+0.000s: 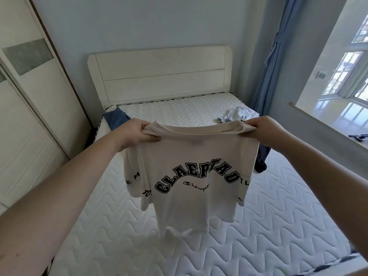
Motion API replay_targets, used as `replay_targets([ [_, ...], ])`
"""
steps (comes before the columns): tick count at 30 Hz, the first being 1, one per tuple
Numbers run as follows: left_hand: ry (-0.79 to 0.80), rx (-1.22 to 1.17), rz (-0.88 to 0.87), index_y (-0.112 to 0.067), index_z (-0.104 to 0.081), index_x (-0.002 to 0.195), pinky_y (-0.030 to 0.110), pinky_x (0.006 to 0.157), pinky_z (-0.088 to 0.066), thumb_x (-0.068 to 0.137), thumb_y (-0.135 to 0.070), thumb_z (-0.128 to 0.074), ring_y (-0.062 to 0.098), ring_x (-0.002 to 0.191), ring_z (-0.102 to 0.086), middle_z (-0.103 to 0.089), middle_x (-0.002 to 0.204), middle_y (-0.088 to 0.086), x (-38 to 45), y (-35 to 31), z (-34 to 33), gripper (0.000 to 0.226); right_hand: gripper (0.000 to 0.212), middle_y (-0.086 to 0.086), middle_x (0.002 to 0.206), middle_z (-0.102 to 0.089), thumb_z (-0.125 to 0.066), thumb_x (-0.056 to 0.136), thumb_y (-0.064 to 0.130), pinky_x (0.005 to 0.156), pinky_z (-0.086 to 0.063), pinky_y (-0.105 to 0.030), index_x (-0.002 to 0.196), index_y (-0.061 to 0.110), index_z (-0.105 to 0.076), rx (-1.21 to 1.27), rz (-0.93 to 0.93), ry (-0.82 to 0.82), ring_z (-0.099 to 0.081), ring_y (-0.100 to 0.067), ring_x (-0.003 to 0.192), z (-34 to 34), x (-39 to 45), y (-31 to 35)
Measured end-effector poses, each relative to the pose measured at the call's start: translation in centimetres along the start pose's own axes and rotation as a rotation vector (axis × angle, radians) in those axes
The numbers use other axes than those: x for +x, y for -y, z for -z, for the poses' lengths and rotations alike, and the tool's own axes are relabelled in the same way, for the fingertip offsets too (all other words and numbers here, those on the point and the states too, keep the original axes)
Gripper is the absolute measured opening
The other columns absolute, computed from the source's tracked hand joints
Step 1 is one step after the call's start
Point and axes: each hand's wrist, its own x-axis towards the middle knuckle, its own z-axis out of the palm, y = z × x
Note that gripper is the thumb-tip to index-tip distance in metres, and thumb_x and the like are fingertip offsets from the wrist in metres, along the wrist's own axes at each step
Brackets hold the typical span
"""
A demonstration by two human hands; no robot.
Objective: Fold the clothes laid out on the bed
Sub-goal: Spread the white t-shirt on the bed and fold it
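Note:
A cream T-shirt [189, 160] with black arched lettering hangs in the air over the bed [278, 216], its hem just above the quilted white mattress. My left hand [137, 132] grips its left shoulder and my right hand [262, 129] grips its right shoulder, stretching the collar between them. A blue garment [116, 118] lies at the mattress's far left corner. A crumpled white garment [239, 113] lies at the far right. A dark navy garment [261, 162] shows past the shirt's right sleeve; most of it is hidden.
A white headboard [159, 74] stands at the far end of the bed. A white wardrobe [29, 116] lines the left side. On the right are a blue curtain [272, 62] and a window sill [328, 124] with small items.

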Motion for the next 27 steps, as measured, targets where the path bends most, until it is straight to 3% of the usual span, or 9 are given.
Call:
replay_targets([
  [4,0.275,-0.307,0.04,-0.023,-0.072,0.11,0.027,0.079,-0.058,0.076,-0.041,-0.08,0.019,0.1,-0.071,-0.074,0.108,0.005,-0.9,-1.2,0.4,0.039,0.018,0.012,0.074,-0.071,-0.066,0.086,0.014,0.054,-0.047,-0.014,0.089,0.029,-0.075,0.134,-0.086,-0.089,-0.064,-0.003,0.069,-0.6,0.4,0.2],
  [7,0.313,-0.388,-0.001,-0.024,-0.073,0.11,0.028,0.079,-0.058,0.079,-0.046,-0.077,0.023,0.103,-0.07,-0.073,0.11,0.007,-1.5,-2.6,-0.4,0.038,0.028,0.007,0.084,-0.072,-0.054,0.088,0.009,0.062,-0.05,-0.022,0.095,0.026,-0.075,0.276,-0.166,-0.132,-0.065,-0.009,0.077,-1.6,0.8,0.3],
  [11,0.252,-0.323,-0.17,-0.035,-0.072,0.107,0.026,0.082,-0.055,0.087,-0.045,-0.066,0.014,0.104,-0.068,-0.073,0.107,-0.004,-1.7,-4.8,-3.3,0.023,0.015,0.002,0.083,-0.074,-0.056,0.096,0.02,0.066,-0.056,-0.026,0.092,0.02,-0.071,0.658,-0.281,-0.031,-0.07,-0.009,0.07,-3.5,1.3,1.3],
  [16,0.145,-0.342,-0.307,-0.038,-0.07,0.108,0.029,0.095,-0.049,0.089,-0.04,-0.063,0.007,0.107,-0.063,-0.07,0.11,-0.011,-1.4,-6.1,-7.1,0.021,0.018,-0.005,0.095,-0.075,-0.051,0.1,0.018,0.07,-0.057,-0.029,0.102,0.013,-0.069,0.958,-0.219,0.155,-0.072,-0.017,0.088,-5.1,1.3,2.4],
  [19,-0.043,-0.214,-0.446,-0.036,-0.073,0.098,0.018,0.094,-0.04,0.087,-0.035,-0.071,0.004,0.116,-0.052,-0.052,0.125,-0.014,-0.8,-6.2,-8.6,0.011,0.028,-0.009,0.1,-0.075,-0.05,0.101,0.017,0.072,-0.059,-0.033,0.095,0.015,-0.077,1.13,-0.181,0.221,-0.072,-0.021,0.091,-5.8,0.8,3.0],
  [22,-0.138,-0.234,-0.422,-0.037,-0.072,0.093,0.01,0.101,-0.034,0.082,-0.031,-0.077,-0.001,0.135,-0.031,-0.029,0.146,-0.019,-0.6,-5.9,-9.7,0.014,0.033,-0.012,0.107,-0.073,-0.047,0.102,0.018,0.076,-0.058,-0.033,0.095,0.012,-0.079,1.222,-0.111,0.274,-0.071,-0.023,0.096,-6.1,0.2,3.4],
  [24,-0.092,-0.371,-0.346,-0.039,-0.066,0.091,0.016,0.093,-0.045,0.079,-0.03,-0.081,-0.004,0.125,-0.044,-0.042,0.141,-0.017,-0.7,-6.0,-10.8,0.021,0.034,-0.013,0.104,-0.073,-0.047,0.102,0.018,0.075,-0.058,-0.032,0.094,0.01,-0.079,1.215,-0.091,0.285,-0.071,-0.023,0.092,-6.2,-0.2,3.6],
  [26,-0.096,-0.318,-0.293,-0.039,-0.056,0.088,0.026,0.075,-0.049,0.072,-0.04,-0.081,0.0,0.086,-0.057,-0.061,0.1,-0.018,-0.5,-6.1,-11.9,0.029,0.032,-0.01,0.096,-0.074,-0.049,0.101,0.018,0.071,-0.058,-0.03,0.092,0.01,-0.078,1.161,-0.092,0.26,-0.07,-0.02,0.085,-6.2,-0.4,3.8],
  [27,-0.133,-0.234,-0.285,-0.036,-0.052,0.085,0.023,0.066,-0.044,0.069,-0.045,-0.081,0.0,0.069,-0.051,-0.058,0.08,-0.018,-0.3,-6.2,-12.3,0.034,0.028,-0.007,0.091,-0.073,-0.051,0.1,0.019,0.07,-0.057,-0.028,0.094,0.009,-0.076,1.105,-0.085,0.228,-0.068,-0.018,0.081,-6.1,-0.4,3.9],
])
